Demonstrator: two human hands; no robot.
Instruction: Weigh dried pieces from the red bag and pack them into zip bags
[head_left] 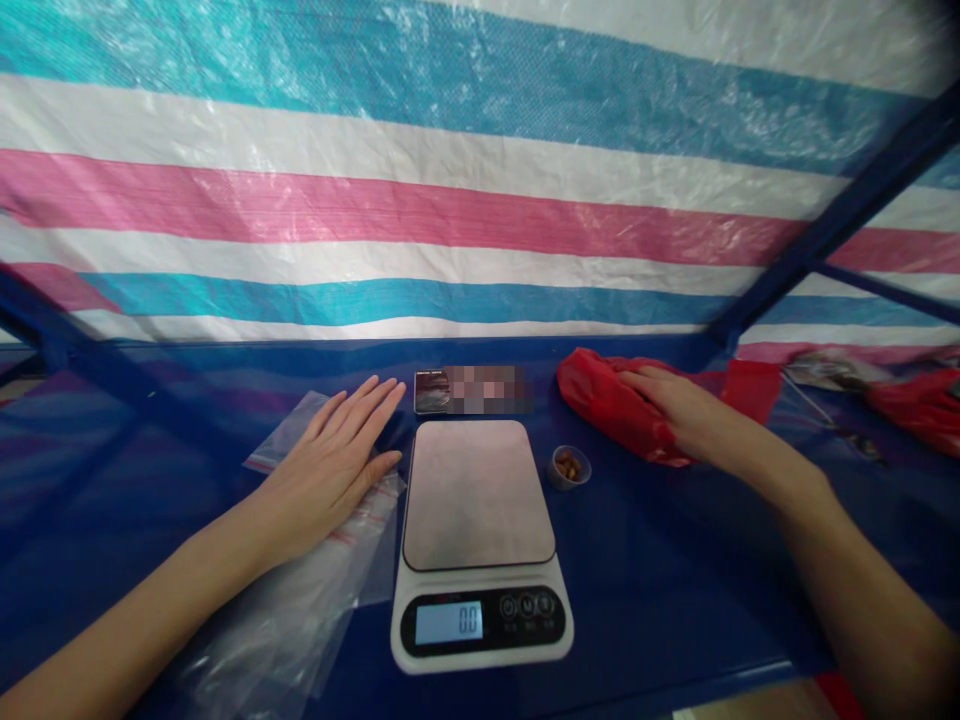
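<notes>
My left hand (pixel 334 465) lies flat, fingers stretched out, over clear zip-seal bags (pixel 277 620) to the left of the scale. On the right, my right hand (pixel 671 405) reaches into or onto a red plastic bag (pixel 600 400); its fingertips are hidden in the folds. Between the hands stands a white digital kitchen scale (pixel 476 495) with a bare metal plate, its display reading 0.0. Beside the plate's right edge is a small clear cup (pixel 570 468) holding brown pieces. Behind the scale lies a dark flat box (pixel 433 392), partly blurred out.
A blue table surface (pixel 645 590) carries everything. Farther right are another red bag (pixel 919 405), a clear packet (pixel 825 370) and a thin metal utensil (pixel 862 443). A striped plastic sheet (pixel 450 215) hangs behind, with blue frame bars (pixel 832 225) at the sides.
</notes>
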